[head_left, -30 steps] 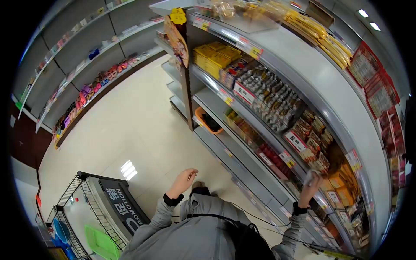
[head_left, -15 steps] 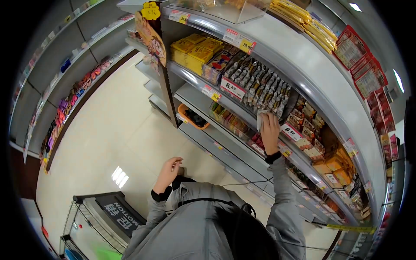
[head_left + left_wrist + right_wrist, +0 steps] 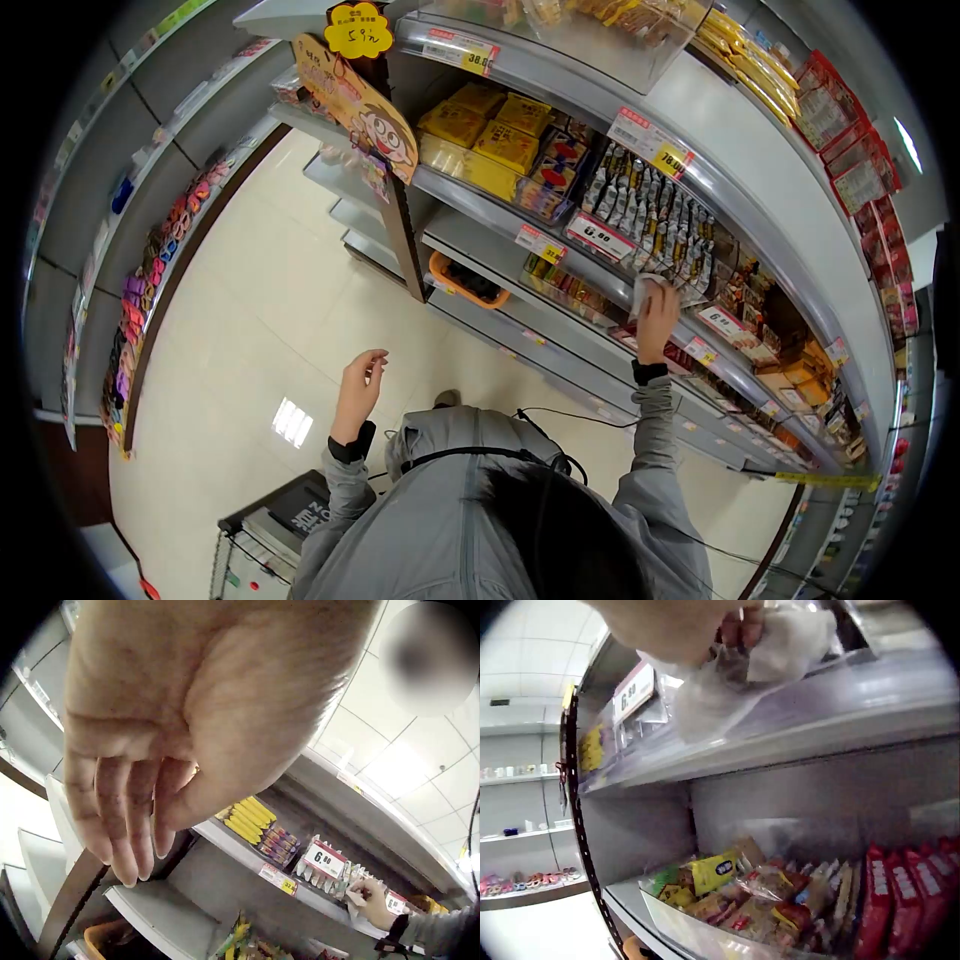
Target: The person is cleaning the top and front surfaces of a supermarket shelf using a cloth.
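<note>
My right hand [image 3: 657,325] grips a crumpled, thin white tissue [image 3: 795,645] at the front edge of the middle shelf. In the right wrist view the tissue lies against the clear strip along that shelf edge [image 3: 810,712], and part of it hangs over the front. Just behind are silver-wrapped snacks [image 3: 650,215] in a row, with a 6.80 price card [image 3: 600,236] to the left of the hand. My left hand [image 3: 357,390] hangs over the floor, apart from the shelves, its fingers loosely bent and holding nothing.
Yellow snack packs [image 3: 507,146] fill the shelf's left end, near a cartoon sign [image 3: 360,115] on the upright. Lower down sits an orange basket [image 3: 468,288]. A wire cart [image 3: 250,560] stands at lower left. Slippers [image 3: 150,290] line the far-left shelving.
My right hand has travelled left along the shelf edge with the tissue, from the orange packs to the silver snacks. The left hand moved a little left, and the view has shifted.
</note>
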### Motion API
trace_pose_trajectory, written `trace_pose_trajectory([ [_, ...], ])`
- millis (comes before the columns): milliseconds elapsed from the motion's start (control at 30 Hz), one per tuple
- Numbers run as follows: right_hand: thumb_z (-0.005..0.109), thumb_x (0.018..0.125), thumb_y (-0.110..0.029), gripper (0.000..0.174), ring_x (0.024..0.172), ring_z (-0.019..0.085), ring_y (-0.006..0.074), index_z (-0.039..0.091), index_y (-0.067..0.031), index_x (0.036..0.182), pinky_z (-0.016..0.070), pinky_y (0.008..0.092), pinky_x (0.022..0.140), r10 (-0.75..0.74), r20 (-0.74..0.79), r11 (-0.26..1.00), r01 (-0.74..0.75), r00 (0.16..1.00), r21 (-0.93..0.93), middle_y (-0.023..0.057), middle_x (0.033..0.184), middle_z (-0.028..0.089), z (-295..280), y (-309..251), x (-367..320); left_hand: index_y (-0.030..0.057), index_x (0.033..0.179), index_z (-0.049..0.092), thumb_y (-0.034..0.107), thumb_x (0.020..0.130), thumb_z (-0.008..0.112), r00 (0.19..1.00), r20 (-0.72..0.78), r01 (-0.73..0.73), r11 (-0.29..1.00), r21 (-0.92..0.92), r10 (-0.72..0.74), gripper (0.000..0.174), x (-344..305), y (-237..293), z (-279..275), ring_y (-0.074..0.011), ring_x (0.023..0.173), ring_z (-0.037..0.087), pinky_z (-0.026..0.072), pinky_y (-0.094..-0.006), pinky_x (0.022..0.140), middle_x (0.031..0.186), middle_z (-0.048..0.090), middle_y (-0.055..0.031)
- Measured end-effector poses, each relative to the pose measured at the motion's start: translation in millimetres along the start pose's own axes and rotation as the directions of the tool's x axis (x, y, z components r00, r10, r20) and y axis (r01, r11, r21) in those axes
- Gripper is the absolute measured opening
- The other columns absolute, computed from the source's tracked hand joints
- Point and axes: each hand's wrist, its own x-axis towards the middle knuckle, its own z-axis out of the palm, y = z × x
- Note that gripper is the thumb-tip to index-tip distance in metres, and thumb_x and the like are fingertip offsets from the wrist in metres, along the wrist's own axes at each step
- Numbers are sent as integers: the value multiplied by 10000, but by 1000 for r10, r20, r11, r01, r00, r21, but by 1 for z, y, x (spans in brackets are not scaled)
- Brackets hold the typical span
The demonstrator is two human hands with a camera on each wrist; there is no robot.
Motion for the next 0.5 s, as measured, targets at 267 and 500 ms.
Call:
trace_pose_trajectory([
  [267,588,731,42,394,960,515,347,568,-71,1108,429,452,836,-20,65,999,22,998,-31,131,1039,524,23,-15,3,-23,1084,617,70,939,501,990,141,11,999,-32,-6,208,29,-22,-27,-177,809,651,515,-285,728,904,676,-117],
  [500,599,741,40,351,987,534,343,591,-50,1079,450,446,853,-74,112,997,72,991,24,124,1094,539,32,-33,13,-25,1069,617,21,918,491,983,180,-14,997,-75,27,201,42,-27,-33,-213,838,661,504,-304,713,913,676,-146],
])
